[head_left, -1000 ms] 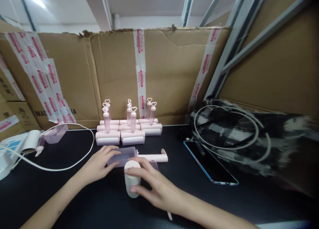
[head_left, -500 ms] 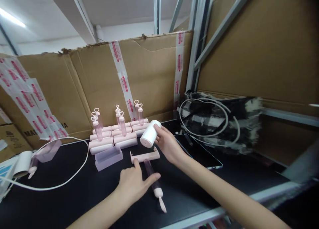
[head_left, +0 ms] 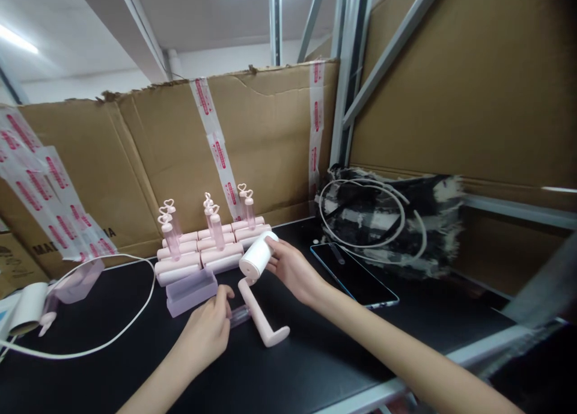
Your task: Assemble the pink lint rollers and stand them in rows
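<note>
Over the black table, just right of the purple cover, the right hand is holding a white roll off the surface. Head cam is the only view, btw. Those fingers are partway curled, pinching the roll by its right side, with its near end tilted down.

The pink holder sits to the right of the cover too, its top end right under the roll; can't tell if they touch. The left hand, just in front and right of the cover, has its fingers curled closed round the clear tube by the holder.

To me the step looks like lining the roll up with the holder, and it isn't seated yet. Next move calls for a steady left grip and matching the roll's end to the holder's.

Right behind the cover there's a bunch of pink rollers, heart-topped tubes standing up among them. Well right of it: a phone and a fringed cloth. Left of it, a looped white cable. Taped cardboard walls off the back.
</note>
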`<move>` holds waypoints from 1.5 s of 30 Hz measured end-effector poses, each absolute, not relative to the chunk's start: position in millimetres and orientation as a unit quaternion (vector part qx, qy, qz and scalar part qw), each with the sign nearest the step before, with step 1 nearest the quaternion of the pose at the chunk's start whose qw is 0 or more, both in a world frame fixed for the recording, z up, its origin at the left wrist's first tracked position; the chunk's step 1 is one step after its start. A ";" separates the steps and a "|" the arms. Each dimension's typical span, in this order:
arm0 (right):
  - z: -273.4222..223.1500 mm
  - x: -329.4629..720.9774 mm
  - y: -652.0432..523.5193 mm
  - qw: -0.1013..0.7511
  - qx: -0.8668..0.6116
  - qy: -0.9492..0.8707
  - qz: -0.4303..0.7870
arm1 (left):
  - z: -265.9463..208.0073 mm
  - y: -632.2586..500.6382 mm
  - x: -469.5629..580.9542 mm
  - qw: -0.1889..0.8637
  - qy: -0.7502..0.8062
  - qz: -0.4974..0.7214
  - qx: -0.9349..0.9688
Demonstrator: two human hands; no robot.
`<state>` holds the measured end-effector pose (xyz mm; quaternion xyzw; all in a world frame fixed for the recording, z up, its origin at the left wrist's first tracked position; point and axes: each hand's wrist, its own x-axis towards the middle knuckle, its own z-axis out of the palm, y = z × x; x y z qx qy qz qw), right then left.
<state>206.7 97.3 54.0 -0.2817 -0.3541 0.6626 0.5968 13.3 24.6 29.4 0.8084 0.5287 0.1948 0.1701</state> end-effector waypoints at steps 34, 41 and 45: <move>72.5 198.7 48.7 0.526 -0.259 -0.569 0.576 | 38.2 13.5 14.6 -0.069 0.474 0.399 0.782; 67.9 196.4 51.5 0.467 -0.245 -0.576 0.625 | 35.6 13.9 10.2 -0.146 0.437 0.397 0.794; 62.2 193.7 51.7 0.442 -0.246 -0.568 0.649 | 39.1 8.6 13.7 -0.079 0.445 0.403 0.796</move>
